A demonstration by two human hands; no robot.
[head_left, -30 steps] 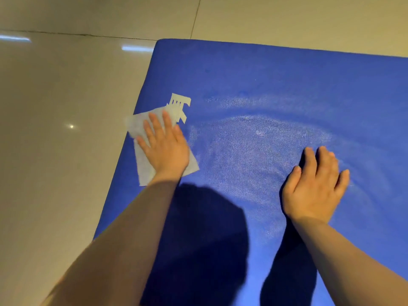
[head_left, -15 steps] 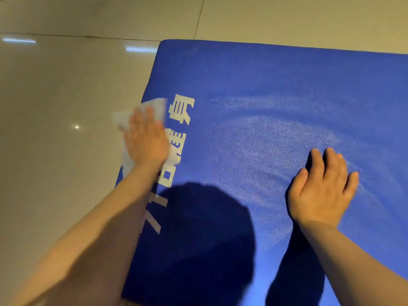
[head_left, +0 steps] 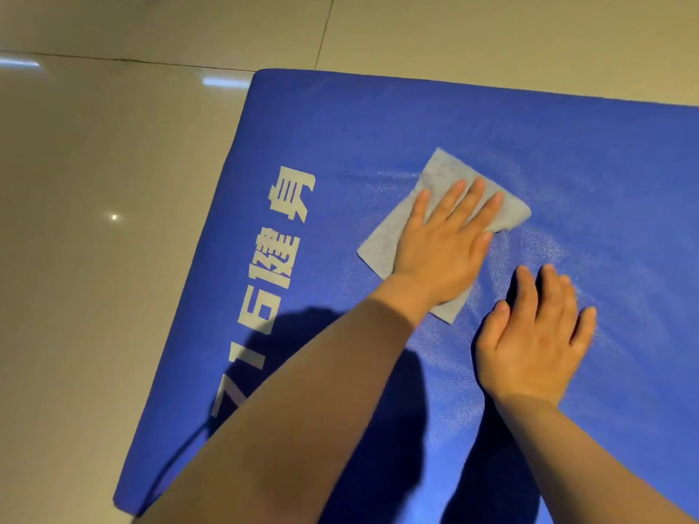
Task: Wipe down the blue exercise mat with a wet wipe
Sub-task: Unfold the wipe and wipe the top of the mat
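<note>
Wet wipe (head_left: 446, 206) flat on the blue mat (head_left: 567, 153) – both palms down

Left hand (head_left: 444, 245) presses the wipe with straight fingers, right hand (head_left: 537, 334) rests flat just beside it; pale print (head_left: 276, 266) along the mat's left edge reads "716" plus Chinese characters

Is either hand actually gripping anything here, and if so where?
Nothing is gripped. The left hand presses flat on the middle of the wet wipe; the right hand lies flat on the blue mat.
</note>
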